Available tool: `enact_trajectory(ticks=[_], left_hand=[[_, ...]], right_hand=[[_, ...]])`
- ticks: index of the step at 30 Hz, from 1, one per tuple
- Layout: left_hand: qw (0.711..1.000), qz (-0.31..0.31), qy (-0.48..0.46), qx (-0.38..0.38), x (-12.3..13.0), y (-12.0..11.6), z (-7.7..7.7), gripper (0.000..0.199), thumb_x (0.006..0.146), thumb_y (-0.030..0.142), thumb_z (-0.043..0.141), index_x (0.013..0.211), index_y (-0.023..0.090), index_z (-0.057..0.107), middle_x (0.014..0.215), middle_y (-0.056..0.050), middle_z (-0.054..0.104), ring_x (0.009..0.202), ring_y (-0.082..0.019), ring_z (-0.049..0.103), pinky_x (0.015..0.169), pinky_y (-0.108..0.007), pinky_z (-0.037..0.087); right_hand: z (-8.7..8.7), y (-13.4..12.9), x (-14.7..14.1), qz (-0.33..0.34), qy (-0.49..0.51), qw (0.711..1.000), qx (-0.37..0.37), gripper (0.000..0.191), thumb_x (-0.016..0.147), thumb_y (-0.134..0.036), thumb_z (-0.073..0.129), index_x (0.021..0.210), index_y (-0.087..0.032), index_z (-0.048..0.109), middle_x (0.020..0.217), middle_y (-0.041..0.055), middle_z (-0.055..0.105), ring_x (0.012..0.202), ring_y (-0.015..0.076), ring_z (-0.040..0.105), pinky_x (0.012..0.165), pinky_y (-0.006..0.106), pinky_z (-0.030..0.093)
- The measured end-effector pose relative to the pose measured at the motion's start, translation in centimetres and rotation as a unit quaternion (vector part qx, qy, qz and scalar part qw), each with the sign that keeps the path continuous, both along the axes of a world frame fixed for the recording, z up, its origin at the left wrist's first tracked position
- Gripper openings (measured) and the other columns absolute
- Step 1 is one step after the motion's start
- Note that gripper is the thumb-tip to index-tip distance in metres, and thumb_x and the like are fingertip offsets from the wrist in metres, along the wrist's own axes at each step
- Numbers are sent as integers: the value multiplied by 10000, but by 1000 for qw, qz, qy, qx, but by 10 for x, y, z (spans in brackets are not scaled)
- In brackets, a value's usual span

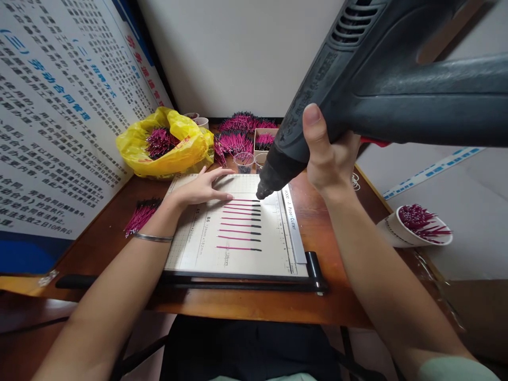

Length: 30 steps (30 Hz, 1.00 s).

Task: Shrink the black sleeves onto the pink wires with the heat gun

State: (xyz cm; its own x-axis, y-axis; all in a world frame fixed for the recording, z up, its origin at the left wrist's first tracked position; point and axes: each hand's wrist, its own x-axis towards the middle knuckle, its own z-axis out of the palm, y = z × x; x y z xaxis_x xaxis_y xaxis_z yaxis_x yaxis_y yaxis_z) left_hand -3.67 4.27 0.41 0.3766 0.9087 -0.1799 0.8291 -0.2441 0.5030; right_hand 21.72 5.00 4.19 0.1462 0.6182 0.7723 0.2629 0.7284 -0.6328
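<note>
At upper right, heat gun [357, 79] partly visible

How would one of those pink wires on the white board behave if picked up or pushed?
A pink wire would probably stay fairly straight, since those on the board lie in clean lines. It's likely very light, being so thin. Pushed, it might slide or roll, as nothing visible fastens it down.
</note>
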Motion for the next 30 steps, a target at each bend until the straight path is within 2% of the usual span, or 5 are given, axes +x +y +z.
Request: enact_trajectory(ticks=[18,22,26,28,30], left_hand=[[1000,12,-8,6,0,0,-1,827,745,639,675,1480,295,514,1551,-58,519,1480,-413,371,1264,-611,126],[995,31,-89,15,1,-1,-5,755,714,589,674,1390,263,591,1480,-64,581,1444,-369,420,1250,-542,236],[967,82,-228,72,-4,3,-15,247,654,368,563,798,203,677,1070,-69,733,1043,-248,656,986,-398,504],[957,124,-244,95,-8,5,-19,116,605,315,460,552,215,487,674,-39,617,690,-178,589,712,-342,511],[955,145,-235,105,-10,6,-20,116,570,301,401,493,228,355,488,0,391,510,-135,402,549,-296,397]], right_hand=[[0,-1,-2,-16,8,1000,-1,574,782,-798,618,1144,-363,713,1164,-2,747,1402,275,519,1298,472,255],[1,-1,0,-10,-13,1000,19,624,784,-824,591,1159,-340,708,1163,-1,739,1408,287,518,1305,491,219],[2,0,1,12,-10,1000,24,742,802,-815,585,1311,-278,632,1265,37,687,1476,313,434,1305,539,162],[2,1,1,15,-7,1000,21,790,795,-819,588,1363,-271,596,1286,50,676,1487,323,414,1300,542,171],[1,0,0,7,-5,1000,17,818,784,-828,592,1373,-260,590,1273,54,683,1471,333,436,1297,556,181]])
